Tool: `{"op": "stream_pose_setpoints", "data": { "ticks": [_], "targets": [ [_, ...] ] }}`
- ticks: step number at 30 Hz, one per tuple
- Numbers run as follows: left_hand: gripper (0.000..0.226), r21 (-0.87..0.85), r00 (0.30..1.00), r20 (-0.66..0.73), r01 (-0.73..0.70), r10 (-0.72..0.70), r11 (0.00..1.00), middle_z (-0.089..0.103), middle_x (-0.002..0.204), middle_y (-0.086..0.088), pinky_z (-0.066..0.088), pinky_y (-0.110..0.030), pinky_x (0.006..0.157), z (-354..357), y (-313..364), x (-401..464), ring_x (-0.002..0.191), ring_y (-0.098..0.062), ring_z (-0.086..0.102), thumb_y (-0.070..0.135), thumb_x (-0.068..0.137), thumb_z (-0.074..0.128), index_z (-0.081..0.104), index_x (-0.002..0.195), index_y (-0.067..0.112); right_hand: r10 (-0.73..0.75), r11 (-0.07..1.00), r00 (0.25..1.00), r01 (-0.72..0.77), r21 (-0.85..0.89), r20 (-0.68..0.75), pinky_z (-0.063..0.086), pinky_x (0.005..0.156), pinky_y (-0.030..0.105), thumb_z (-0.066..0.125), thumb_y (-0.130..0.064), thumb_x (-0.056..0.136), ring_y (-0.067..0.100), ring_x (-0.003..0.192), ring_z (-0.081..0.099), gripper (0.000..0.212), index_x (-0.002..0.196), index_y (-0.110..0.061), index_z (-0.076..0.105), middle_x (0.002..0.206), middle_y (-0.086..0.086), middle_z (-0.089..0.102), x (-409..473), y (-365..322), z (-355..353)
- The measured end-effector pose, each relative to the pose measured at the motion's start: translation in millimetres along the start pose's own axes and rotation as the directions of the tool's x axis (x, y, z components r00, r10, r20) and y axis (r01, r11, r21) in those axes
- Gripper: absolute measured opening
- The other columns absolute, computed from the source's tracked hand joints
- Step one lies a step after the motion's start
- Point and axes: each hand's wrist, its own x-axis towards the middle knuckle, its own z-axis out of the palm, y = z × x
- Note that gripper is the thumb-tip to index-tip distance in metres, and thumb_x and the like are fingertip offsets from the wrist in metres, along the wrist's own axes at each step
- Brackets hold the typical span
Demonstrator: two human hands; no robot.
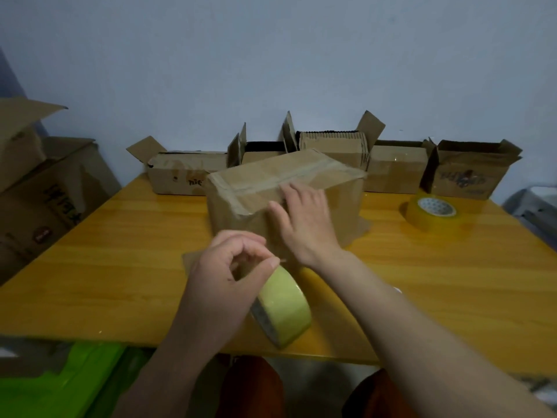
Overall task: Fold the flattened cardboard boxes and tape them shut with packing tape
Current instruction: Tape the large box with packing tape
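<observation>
A folded brown cardboard box (pixel 250 188) stands in the middle of the yellow wooden table (pixel 120 251), with clear tape running along its top seam and down its near end. My right hand (pixel 304 221) lies flat against the box's near side, fingers straight, pressing the tape. My left hand (pixel 229 267) pinches the pulled-out tape between thumb and fingers just above a yellowish tape roll (pixel 283 306). That roll hangs at the table's near edge, below the left hand.
A second tape roll (pixel 432 211) lies flat at the right of the table. Several open cardboard boxes (pixel 470 173) line the back edge against the wall. Larger boxes (pixel 39 188) are stacked to the left. A green sheet (pixel 60 384) lies below the table.
</observation>
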Motion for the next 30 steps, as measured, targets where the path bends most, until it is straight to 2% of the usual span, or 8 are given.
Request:
{"op": "stream_pose_setpoints", "data": {
  "ticks": [5,8,10,13,17,21,24,30],
  "targets": [
    [0.010,0.017,1.000,-0.025,-0.005,0.005,1.000,0.051,0.122,0.026,0.046,-0.041,0.100,-11,-11,7,0.118,0.002,0.050,0.038,0.071,0.080,0.072,0.077,0.037,0.144,0.973,0.936,-0.075,0.216,-0.320,0.024,0.108,0.029,0.045,-0.034,0.099,0.020,0.132,0.029,0.050,0.144,-0.015,0.035,0.143,0.007,0.038,25,18,-13],
    [0.014,0.062,0.996,-0.082,0.046,-0.040,0.997,0.040,0.141,0.024,0.031,-0.046,0.112,-13,-18,18,0.136,-0.002,0.032,0.027,0.076,0.077,0.070,0.067,0.035,0.419,0.855,0.901,-0.351,0.381,-0.112,0.019,0.113,0.036,0.044,-0.034,0.099,0.024,0.140,0.022,0.054,0.148,-0.018,0.029,0.152,0.007,0.029,52,52,-15],
    [0.013,0.037,0.993,-0.093,0.078,-0.074,0.996,0.034,0.146,0.024,0.027,-0.051,0.114,-12,-24,26,0.140,-0.005,0.025,0.027,0.076,0.078,0.069,0.068,0.033,0.405,0.803,0.912,-0.391,0.449,0.070,0.027,0.112,0.041,0.043,-0.038,0.099,0.025,0.138,0.030,0.052,0.147,-0.020,0.031,0.150,0.005,0.034,59,60,-8],
    [0.026,0.002,0.985,-0.124,0.122,-0.120,0.993,0.033,0.142,0.032,0.034,-0.052,0.110,-15,-31,33,0.139,-0.003,0.029,0.051,0.062,0.081,0.067,0.066,0.029,0.318,0.844,0.948,-0.288,0.453,0.010,0.045,0.084,0.034,0.044,-0.039,0.099,0.014,0.100,0.057,0.022,0.107,-0.024,0.058,0.107,-0.001,0.061,52,54,1],
    [0.028,-0.036,0.974,-0.161,0.156,-0.160,0.987,0.040,0.144,0.024,0.037,-0.047,0.110,-17,-42,34,0.135,-0.002,0.035,0.034,0.069,0.082,0.059,0.060,0.021,0.284,0.855,0.917,-0.110,0.506,-0.280,0.034,0.057,0.032,0.038,-0.036,0.101,0.008,0.057,0.044,0.047,0.070,-0.008,0.058,0.058,-0.008,0.047,38,34,-9],
    [0.031,-0.117,0.967,-0.164,0.178,-0.195,0.977,0.049,0.138,0.019,0.044,-0.034,0.102,-17,-47,23,0.127,-0.003,0.046,0.024,0.069,0.083,0.056,0.058,0.014,0.329,0.837,0.931,-0.210,0.505,-0.159,0.045,0.081,0.032,0.044,-0.039,0.098,0.013,0.093,0.055,0.028,0.106,-0.014,0.054,0.100,-0.001,0.059,66,34,-8],
    [0.035,-0.213,0.972,-0.099,0.190,-0.214,0.958,0.055,0.133,0.022,0.047,-0.034,0.099,-23,-45,19,0.120,0.002,0.053,0.043,0.057,0.084,0.058,0.055,0.020,0.373,0.690,0.918,-0.373,0.620,0.137,0.039,0.106,0.044,0.047,-0.048,0.095,0.021,0.128,0.043,0.059,0.144,-0.018,0.033,0.144,0.004,0.042,95,40,4],
    [0.047,-0.265,0.965,-0.069,0.228,-0.255,0.937,0.054,0.135,0.023,0.042,-0.042,0.105,-37,-44,23,0.122,0.000,0.053,0.060,0.054,0.072,0.063,0.063,0.015,0.472,0.313,0.827,-0.481,0.819,0.305,0.047,0.099,0.048,0.045,-0.023,0.096,0.025,0.119,0.054,0.060,0.150,-0.023,0.020,0.143,0.004,0.041,88,8,35]
  ]
}}
